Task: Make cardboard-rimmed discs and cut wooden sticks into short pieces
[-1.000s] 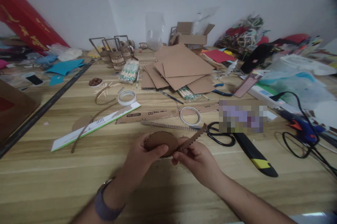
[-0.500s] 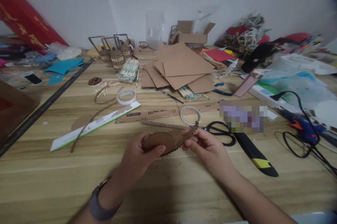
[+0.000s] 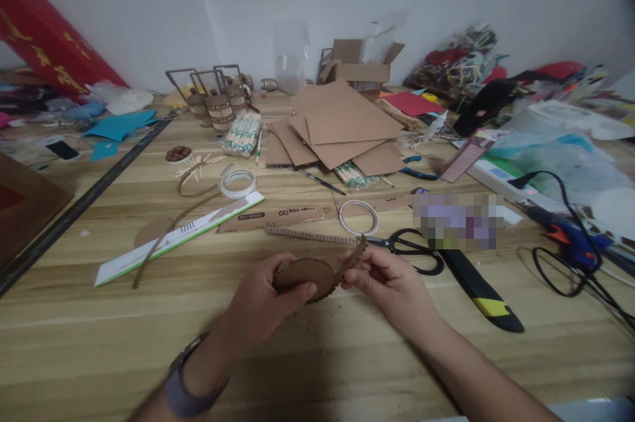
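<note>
My left hand is closed on a round cardboard disc, its thumb lying over the front face. A narrow corrugated cardboard strip runs along the disc's right edge, and its free end sticks up. Thumb and fingers of my right hand pinch that strip just right of the disc. Beyond my hands lies another corrugated strip. Black-handled scissors rest past my right hand, their blades partly behind the raised strip end.
A utility knife and a glue gun lie to the right. Tape rolls, a white-and-green ruler-like strip and stacked cardboard sheets are farther off. Small barrel-shaped buckets with handles stand at the back left.
The disc has moved slightly right and down, showing more of its face. The strip's free end now stands steeper and closer to the disc, with my right hand still pinching it.
</note>
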Available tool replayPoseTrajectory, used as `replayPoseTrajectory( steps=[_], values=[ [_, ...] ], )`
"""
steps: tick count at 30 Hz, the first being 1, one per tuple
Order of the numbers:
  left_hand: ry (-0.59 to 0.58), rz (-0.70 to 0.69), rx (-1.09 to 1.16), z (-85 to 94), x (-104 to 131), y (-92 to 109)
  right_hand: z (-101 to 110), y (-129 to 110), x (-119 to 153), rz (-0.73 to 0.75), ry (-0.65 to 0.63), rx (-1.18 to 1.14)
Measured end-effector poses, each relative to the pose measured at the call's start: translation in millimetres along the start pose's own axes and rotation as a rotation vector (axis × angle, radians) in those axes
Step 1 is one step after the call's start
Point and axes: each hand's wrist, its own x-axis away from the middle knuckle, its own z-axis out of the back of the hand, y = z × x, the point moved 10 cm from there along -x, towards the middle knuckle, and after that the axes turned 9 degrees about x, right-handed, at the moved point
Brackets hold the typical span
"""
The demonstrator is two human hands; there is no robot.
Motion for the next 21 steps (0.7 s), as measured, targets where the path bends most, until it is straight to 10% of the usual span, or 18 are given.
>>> replayPoseTrajectory(
  steps=[21],
  values=[
    [-0.189, 0.125, -0.226, -11.6, -2, -15, -14, -5, 3, 0.135, -0.117, 0.237]
  ],
)
